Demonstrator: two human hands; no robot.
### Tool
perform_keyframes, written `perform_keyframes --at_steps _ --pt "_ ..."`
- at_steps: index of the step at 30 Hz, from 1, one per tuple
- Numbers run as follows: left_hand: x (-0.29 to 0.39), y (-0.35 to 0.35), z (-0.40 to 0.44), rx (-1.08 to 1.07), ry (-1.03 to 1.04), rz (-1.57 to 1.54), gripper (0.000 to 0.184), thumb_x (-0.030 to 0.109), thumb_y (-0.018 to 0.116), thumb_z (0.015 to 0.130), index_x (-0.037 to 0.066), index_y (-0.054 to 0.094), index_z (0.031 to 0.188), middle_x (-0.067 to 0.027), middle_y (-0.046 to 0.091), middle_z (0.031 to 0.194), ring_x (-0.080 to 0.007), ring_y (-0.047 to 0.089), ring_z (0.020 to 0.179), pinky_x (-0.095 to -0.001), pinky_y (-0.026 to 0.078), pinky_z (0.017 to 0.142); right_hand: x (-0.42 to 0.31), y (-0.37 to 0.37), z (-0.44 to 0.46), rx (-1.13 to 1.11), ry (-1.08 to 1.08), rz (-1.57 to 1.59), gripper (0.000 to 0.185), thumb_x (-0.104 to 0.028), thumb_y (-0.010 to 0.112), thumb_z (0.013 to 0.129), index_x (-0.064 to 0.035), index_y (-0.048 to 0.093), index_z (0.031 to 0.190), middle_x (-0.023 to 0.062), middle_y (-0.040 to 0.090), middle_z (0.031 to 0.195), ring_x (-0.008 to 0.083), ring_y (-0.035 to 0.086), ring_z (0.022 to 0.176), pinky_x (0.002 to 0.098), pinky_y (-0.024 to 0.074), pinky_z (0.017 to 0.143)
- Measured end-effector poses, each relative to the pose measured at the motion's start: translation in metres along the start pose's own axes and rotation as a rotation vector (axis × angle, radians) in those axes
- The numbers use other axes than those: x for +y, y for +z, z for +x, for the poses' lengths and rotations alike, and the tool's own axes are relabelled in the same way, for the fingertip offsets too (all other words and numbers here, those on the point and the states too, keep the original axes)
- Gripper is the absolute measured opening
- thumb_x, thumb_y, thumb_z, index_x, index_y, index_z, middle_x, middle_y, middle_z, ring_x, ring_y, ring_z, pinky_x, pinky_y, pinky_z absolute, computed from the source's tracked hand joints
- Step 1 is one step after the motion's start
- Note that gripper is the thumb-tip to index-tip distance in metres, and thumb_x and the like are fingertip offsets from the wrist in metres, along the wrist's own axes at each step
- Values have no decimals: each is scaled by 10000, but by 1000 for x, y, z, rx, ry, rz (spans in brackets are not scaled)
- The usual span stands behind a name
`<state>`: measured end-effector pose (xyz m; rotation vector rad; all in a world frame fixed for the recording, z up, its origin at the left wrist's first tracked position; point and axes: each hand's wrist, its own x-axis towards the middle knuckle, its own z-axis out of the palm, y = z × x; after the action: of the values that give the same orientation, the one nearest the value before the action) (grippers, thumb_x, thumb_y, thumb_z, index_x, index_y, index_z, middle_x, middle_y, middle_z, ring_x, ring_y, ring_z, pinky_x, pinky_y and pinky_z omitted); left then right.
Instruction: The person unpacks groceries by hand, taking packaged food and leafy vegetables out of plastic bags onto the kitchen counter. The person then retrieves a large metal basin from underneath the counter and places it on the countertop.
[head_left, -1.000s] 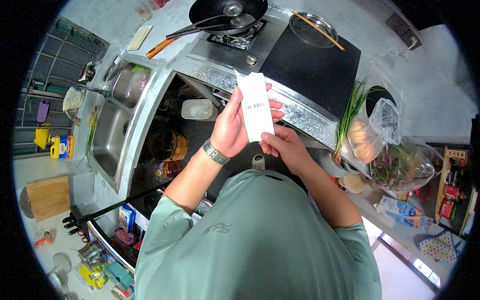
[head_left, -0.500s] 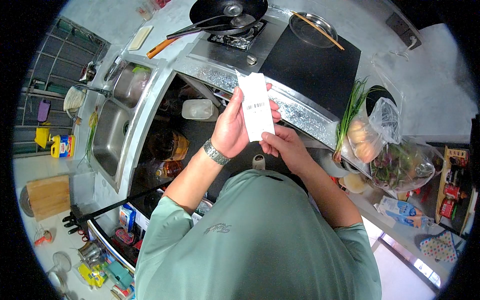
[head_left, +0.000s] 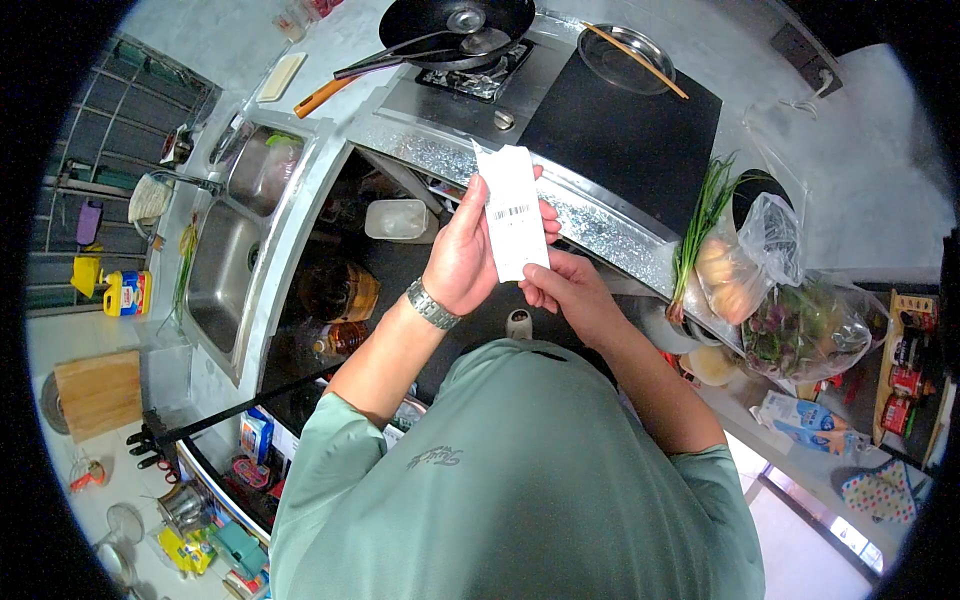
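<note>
A white paper receipt (head_left: 516, 235) with a printed barcode is held upright in front of the counter edge. My left hand (head_left: 462, 250), with a metal watch at the wrist, supports it from behind: the thumb lies along the left edge and fingertips show past the right edge. My right hand (head_left: 572, 290) pinches the receipt's lower right corner between thumb and curled fingers. The paper's top end is torn unevenly. Its small print is too fine to read.
A wok (head_left: 455, 30) with ladles sits on the gas burner, beside a lid (head_left: 627, 60) with chopsticks across it. Green onions (head_left: 703, 235), bagged eggs or round produce (head_left: 722, 270) and bagged greens (head_left: 810, 330) lie right. A double sink (head_left: 222, 270) is left.
</note>
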<state>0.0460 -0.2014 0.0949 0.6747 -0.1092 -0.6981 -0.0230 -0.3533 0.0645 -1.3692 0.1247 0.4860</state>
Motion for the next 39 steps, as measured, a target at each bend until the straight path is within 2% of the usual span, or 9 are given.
perform_keyframes --at_steps 1,20,23,32,34,39 --pt "0 -1 0 -8 1 7 657 530 214 970 37 309 1394 -150 602 1099 -274 599 1007 -410 467 922 -1 0 0 0 0 0 234 -270 564 899 -61 624 815 -33 563 676 32 476 573 183 348 495" --pt "1 1 1 1 5 35 659 532 208 970 39 310 1395 -148 605 1099 -272 599 1016 -404 469 925 -3 0 -1 2 -46 -31 221 -233 567 900 -34 618 818 -10 573 686 61 501 613 218 399 560" --pt "2 5 0 11 12 27 619 487 202 988 21 336 1373 -136 609 1062 -221 603 984 -354 490 895 -3 0 -1 7 -36 -41 220 -228 567 901 -31 617 817 -6 576 688 64 506 617 224 410 571" --pt "2 2 -1 7 -7 10 647 508 189 981 19 322 1384 -152 603 1083 -238 598 998 -370 483 902 -5 1 -3 12 -45 -44 222 -222 562 908 -25 623 825 -6 572 689 64 508 628 223 415 585" --pt "2 -2 0 -14 -16 6 689 558 206 960 40 291 1407 -164 602 1113 -281 601 1013 -410 471 921 -6 2 -3 14 -47 -50 223 -220 561 909 -23 626 828 -7 570 688 64 507 629 223 414 586" --pt "2 -3 1 -16 -26 -21 691 561 206 959 41 295 1404 -167 602 1112 -289 600 1016 -420 467 925 -4 2 -2 19 -45 -31 226 -217 559 910 -18 629 830 -8 567 684 64 505 628 223 411 584"
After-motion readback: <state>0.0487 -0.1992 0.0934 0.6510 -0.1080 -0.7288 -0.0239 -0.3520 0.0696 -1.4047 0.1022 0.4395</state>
